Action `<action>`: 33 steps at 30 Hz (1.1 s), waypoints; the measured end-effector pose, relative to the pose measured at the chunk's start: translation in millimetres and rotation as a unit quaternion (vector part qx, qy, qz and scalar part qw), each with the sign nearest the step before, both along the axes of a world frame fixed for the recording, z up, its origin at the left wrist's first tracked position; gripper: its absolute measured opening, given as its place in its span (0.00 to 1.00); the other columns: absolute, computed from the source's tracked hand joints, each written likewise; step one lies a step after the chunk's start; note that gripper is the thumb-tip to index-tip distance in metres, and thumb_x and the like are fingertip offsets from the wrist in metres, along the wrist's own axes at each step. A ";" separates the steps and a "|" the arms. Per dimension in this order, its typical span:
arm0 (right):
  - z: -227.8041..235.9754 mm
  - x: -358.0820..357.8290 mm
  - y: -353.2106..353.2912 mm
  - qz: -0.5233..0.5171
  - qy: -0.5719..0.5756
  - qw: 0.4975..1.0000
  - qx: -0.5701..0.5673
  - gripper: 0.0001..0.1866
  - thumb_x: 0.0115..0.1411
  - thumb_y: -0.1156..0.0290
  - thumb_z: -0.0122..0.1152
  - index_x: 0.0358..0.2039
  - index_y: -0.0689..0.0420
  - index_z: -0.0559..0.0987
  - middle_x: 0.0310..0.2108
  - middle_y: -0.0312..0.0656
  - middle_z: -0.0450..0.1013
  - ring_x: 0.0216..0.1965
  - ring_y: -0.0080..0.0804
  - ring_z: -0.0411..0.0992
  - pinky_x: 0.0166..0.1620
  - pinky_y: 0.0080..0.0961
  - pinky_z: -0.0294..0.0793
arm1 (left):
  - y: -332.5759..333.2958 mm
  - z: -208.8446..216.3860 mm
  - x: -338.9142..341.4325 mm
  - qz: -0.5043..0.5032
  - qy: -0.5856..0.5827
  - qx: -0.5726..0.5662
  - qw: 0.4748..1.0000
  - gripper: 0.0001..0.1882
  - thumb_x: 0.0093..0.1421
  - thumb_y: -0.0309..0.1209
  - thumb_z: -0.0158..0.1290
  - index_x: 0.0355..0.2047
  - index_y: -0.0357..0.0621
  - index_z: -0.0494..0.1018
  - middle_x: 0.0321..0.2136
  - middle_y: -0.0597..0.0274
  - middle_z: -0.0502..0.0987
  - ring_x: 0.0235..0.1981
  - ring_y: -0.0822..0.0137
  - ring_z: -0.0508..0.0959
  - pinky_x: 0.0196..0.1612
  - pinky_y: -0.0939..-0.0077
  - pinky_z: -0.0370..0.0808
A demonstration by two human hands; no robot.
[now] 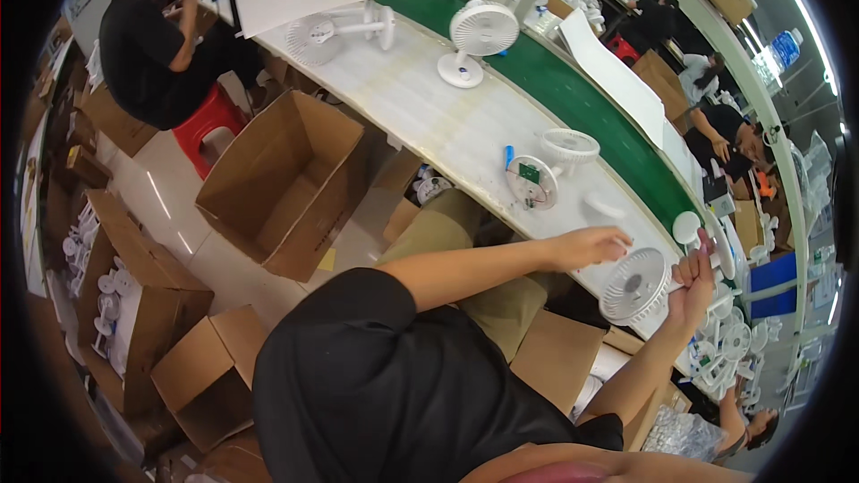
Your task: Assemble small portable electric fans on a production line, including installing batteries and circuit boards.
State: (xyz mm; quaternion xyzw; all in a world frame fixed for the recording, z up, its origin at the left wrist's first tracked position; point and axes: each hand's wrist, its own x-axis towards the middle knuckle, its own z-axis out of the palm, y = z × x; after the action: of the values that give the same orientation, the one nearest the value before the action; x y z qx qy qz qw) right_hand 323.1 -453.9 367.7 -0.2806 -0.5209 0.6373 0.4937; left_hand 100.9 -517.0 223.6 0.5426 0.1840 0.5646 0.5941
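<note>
My right hand (693,284) is closed around the stand of a small white desk fan (633,286), near the table's right end. The fan's round grille points toward my left side, and a round white part (686,227) shows just beyond my fingertips. My left hand (592,249) hovers by the grille's upper edge, fingers loosely bent and apart, with nothing visible in them. Left of it lies another fan (571,145), its base (532,182) turned to show a green circuit board. A loose white cover (603,206) rests between that base and my hands.
A green conveyor belt (546,89) runs behind the white table (403,80). One fan (483,31) stands upright farther left; another (340,31) lies down. An open cardboard box (282,183) is left of my legs. Many fans (734,340) crowd the right end. Co-workers sit around.
</note>
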 end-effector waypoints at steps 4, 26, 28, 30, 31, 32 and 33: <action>-43.6 -61.1 -36.3 0.094 0.123 0.983 -0.093 0.14 0.69 0.73 0.47 0.53 0.62 0.71 0.18 0.25 0.53 0.17 0.11 0.47 0.20 0.12 0.47 | -127.5 14.1 -32.4 0.179 0.047 0.053 0.981 0.31 0.55 0.41 0.62 0.56 0.41 0.66 0.57 0.53 0.66 0.55 0.58 0.68 0.60 0.65 0.63; -190.0 -415.5 -254.3 0.436 -0.332 0.828 0.120 0.12 0.60 0.76 0.51 0.43 0.64 0.74 0.32 0.44 0.74 0.31 0.34 0.73 0.39 0.23 0.72 | -476.8 -156.7 -289.3 0.669 -0.425 -0.032 0.609 0.19 0.62 0.20 0.49 0.54 0.34 0.65 0.45 0.52 0.75 0.41 0.63 0.79 0.45 0.73 0.79; -237.3 -428.9 -194.5 0.298 -0.393 0.839 0.229 0.11 0.58 0.76 0.50 0.40 0.63 0.76 0.28 0.44 0.74 0.28 0.32 0.72 0.36 0.25 0.72 | -476.0 -159.8 -335.2 0.667 -0.430 -0.020 0.608 0.19 0.62 0.20 0.50 0.54 0.33 0.65 0.45 0.51 0.75 0.41 0.62 0.79 0.45 0.72 0.79; -248.9 -439.7 -171.0 0.229 -0.417 0.833 0.282 0.10 0.57 0.75 0.50 0.38 0.63 0.77 0.27 0.43 0.74 0.27 0.32 0.72 0.34 0.26 0.71 | -469.2 -167.9 -384.9 0.668 -0.437 -0.011 0.602 0.19 0.61 0.19 0.50 0.53 0.32 0.65 0.45 0.49 0.75 0.42 0.60 0.79 0.44 0.71 0.79; -250.2 -442.7 -164.1 0.215 -0.420 0.815 0.335 0.10 0.57 0.75 0.50 0.37 0.62 0.77 0.25 0.42 0.74 0.26 0.32 0.71 0.33 0.27 0.71 | -462.2 -175.2 -415.0 0.674 -0.435 -0.020 0.597 0.19 0.61 0.20 0.50 0.53 0.31 0.65 0.45 0.48 0.75 0.42 0.59 0.79 0.44 0.70 0.80; -249.9 -445.8 -157.9 0.200 -0.421 0.795 0.388 0.10 0.56 0.74 0.50 0.36 0.61 0.77 0.23 0.42 0.73 0.25 0.32 0.70 0.32 0.27 0.70 | -454.2 -180.0 -444.4 0.680 -0.432 -0.028 0.592 0.19 0.61 0.20 0.50 0.53 0.31 0.65 0.45 0.46 0.76 0.42 0.58 0.80 0.43 0.69 0.80; -249.8 -449.1 -152.4 0.184 -0.421 0.773 0.438 0.10 0.56 0.73 0.50 0.35 0.61 0.78 0.21 0.41 0.72 0.23 0.33 0.70 0.31 0.28 0.69 | -447.1 -185.4 -471.5 0.686 -0.429 -0.037 0.587 0.19 0.61 0.21 0.50 0.53 0.30 0.65 0.45 0.45 0.76 0.42 0.57 0.80 0.43 0.68 0.80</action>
State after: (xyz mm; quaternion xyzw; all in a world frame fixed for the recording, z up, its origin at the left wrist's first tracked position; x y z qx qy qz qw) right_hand -126.0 -606.4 117.8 -0.1729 -0.9411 0.2375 0.1677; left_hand -370.7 -964.1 38.2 -0.0720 0.2458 0.9648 0.0605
